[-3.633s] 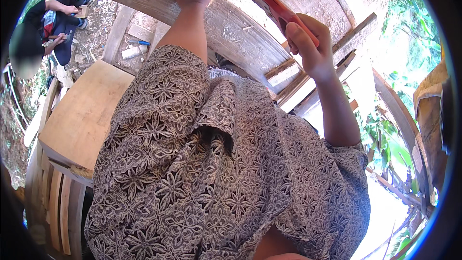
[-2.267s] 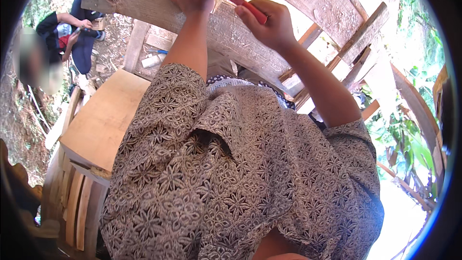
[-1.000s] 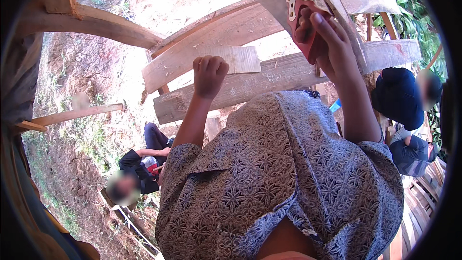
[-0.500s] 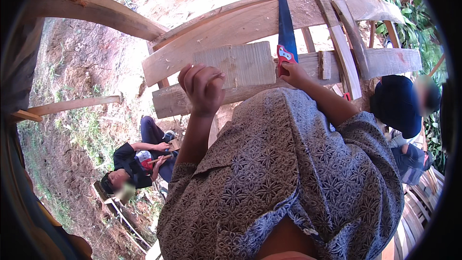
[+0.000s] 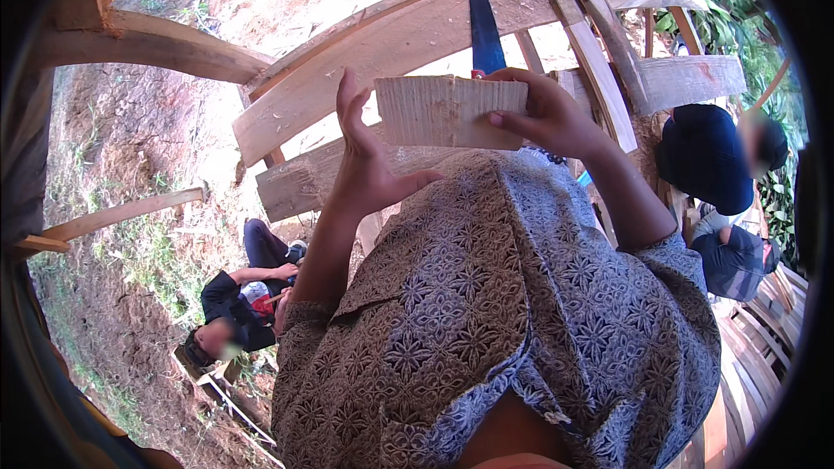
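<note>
A short, pale wooden block with a rough sawn face is lifted above the workbench boards. My right hand grips its right end, thumb on the near face and fingers over the top edge. At the block's left end my left hand is open, thumb and fingers spread apart. Behind the block lies a handsaw with a dark blade pointing away from me. Most of its red handle is hidden by the block and my right hand.
Long planks run across the bench, with crossing boards at the right. One person sits at the lower left. Two other people are at the right, near stacked timber. A wooden beam frames the upper left.
My right hand has let go of the saw handle and taken hold of the block, which is now raised and tilted. My left hand has opened from a curled shape.
</note>
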Motion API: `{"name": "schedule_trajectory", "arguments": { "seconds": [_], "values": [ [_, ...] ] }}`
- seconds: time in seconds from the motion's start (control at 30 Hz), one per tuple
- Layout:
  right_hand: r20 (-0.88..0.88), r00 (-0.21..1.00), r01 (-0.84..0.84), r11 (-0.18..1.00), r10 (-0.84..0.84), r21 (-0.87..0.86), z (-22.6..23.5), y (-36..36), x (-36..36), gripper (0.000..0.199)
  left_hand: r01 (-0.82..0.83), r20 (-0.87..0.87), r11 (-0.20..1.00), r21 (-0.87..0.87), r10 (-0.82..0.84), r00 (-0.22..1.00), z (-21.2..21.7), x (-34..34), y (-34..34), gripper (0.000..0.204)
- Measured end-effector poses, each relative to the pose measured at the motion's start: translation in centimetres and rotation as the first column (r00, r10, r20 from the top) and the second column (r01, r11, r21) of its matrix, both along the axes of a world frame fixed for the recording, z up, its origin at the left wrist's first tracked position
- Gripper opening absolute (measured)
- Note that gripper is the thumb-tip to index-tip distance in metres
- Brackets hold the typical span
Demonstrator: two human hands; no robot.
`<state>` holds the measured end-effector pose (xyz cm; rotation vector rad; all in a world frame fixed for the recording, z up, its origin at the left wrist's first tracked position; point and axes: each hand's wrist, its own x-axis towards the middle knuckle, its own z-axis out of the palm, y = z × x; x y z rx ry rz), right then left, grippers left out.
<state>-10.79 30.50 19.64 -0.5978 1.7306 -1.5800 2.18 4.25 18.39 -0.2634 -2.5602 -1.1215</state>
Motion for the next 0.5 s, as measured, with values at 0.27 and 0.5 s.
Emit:
{"name": "schedule_trajectory", "arguments": {
  "seconds": [0.27, 0.5],
  "values": [
    [-0.112, 0.99, 0.081, 0.997, -0.081, -0.01, -6.5, 0.4, 2.5, 0.065, -0.288, 0.529, 0.822, 0.492, -0.02, 0.848, -1.6, 0.0, 2.3, 0.041],
    [0.01, 0.986, 0.16, 0.965, -0.166, 0.208, -9.8, -1.4, 2.6, 0.077, -0.422, 0.459, 0.821, 0.385, 0.226, 0.859, -5.2, 0.7, 3.8, 0.048]
  ]
}}
